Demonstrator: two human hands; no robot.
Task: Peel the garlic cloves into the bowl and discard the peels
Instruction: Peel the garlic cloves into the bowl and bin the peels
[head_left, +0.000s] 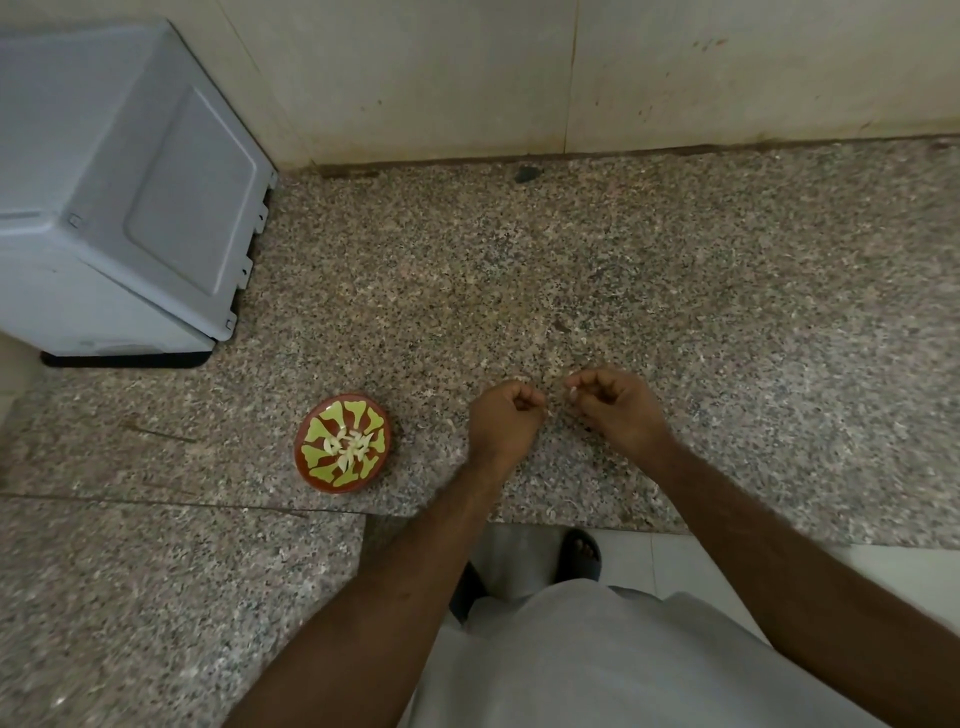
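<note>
The bowl is red-brown with a yellow-green petal pattern. The table is speckled grey-brown stone. The appliance is pale grey.

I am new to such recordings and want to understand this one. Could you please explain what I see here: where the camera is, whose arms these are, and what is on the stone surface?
There is no machine here. The one picture comes from a camera worn on a person's head, looking down, so both arms are that person's own. The left hand and the right hand are curled close together above a speckled stone counter. The right hand pinches a small pale piece, probably a garlic clove or its peel; what the left hand holds is hidden. To the left stands a red and yellow bowl with peeled garlic cloves in it. A grey appliance sits in the far left corner.
</note>
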